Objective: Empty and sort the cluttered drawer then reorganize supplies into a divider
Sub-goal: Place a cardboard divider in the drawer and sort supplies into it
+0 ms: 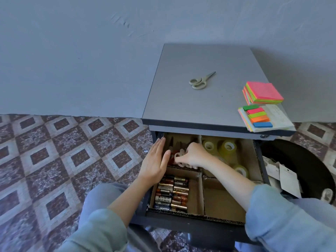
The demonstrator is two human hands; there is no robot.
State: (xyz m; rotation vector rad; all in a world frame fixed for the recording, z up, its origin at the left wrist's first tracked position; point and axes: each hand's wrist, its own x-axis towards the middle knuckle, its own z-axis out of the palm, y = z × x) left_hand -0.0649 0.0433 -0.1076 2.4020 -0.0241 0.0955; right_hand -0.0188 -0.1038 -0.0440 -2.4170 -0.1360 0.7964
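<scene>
A: What is the biggest thing here?

B: A grey cabinet (181, 99) by the wall. Its drawer (181, 220) is pulled out, with a cardboard divider (201, 190) inside making four boxes.

A: What is in the boxes?

B: Batteries (171, 192) lie near left. Tape rolls (227, 148) sit far right. The near right box is bare cardboard.

A: And the hands?

B: The left hand (154, 164) is flat and wide, resting on the drawer's left edge. The right hand (194, 155) is curled around pale scissor handles (179, 157) in the far left box.

A: What is on top?

B: Sticky notes (262, 92), colour tabs (258, 116), and beige scissors (201, 80).
</scene>
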